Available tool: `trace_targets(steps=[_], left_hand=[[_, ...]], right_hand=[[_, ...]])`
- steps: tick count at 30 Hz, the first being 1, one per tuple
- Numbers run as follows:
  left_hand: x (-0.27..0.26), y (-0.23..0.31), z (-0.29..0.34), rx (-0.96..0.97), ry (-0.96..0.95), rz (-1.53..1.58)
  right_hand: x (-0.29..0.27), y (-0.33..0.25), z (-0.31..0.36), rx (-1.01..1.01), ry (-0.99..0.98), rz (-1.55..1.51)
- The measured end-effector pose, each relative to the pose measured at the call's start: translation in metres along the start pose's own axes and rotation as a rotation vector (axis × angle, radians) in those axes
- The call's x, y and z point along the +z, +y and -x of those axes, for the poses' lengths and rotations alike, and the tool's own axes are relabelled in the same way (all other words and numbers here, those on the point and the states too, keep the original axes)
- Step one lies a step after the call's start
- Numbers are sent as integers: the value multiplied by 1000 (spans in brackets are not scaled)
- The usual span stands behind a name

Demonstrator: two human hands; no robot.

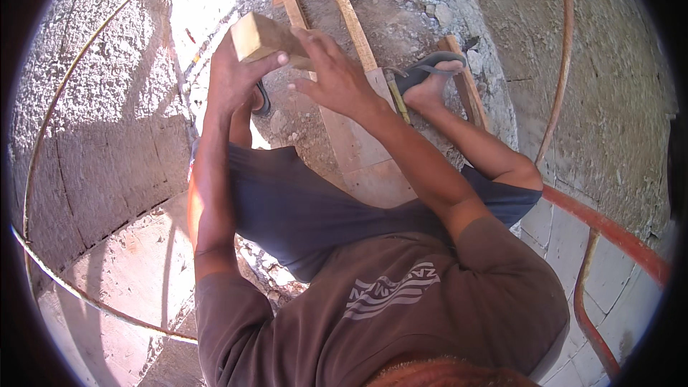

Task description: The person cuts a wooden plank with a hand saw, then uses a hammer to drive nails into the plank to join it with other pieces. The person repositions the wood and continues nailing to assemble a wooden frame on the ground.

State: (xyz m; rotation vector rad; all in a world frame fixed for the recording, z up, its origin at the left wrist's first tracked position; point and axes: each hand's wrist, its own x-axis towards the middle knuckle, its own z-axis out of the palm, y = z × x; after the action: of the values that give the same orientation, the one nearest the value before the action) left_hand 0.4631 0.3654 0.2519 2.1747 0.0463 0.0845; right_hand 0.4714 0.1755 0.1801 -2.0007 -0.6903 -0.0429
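Observation:
A short pale wooden block (259, 36) is held up in front of me by both hands. My left hand (233, 79) grips it from below and the side, thumb along its lower edge. My right hand (333, 79) rests against the block's right end with fingers spread over it. I am seated, knees bent, in dark shorts and a brown shirt. My right foot in a grey sandal (430, 72) presses on a flat board (362, 150) lying on the ground. A hammer (395, 97) lies beside that foot.
Long wooden slats (344, 7) run away from me over rubble-strewn ground. A rough block wall (107, 122) stands on the left, with thin curved rods (50, 115) across it. An orange-red pipe (609, 233) and a thin hose (562, 64) lie on the right by concrete.

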Motion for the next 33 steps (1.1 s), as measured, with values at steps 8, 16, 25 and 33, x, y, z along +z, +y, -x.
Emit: trace_targets(steps=[8,16,25,33], left_hand=[[94,68,-72,247,-114,-616],[216,79,-106,426,-313,-546],[175,66,-113,313,-117,-444],[185,58,-117,446,-171,-430]], right_hand=[[-52,75,-10,300,72,-136],[-129,134,38,489,-30,-77],[-111,123,5,357,-37,-189],[-112,129,5,410,-77,-188]])
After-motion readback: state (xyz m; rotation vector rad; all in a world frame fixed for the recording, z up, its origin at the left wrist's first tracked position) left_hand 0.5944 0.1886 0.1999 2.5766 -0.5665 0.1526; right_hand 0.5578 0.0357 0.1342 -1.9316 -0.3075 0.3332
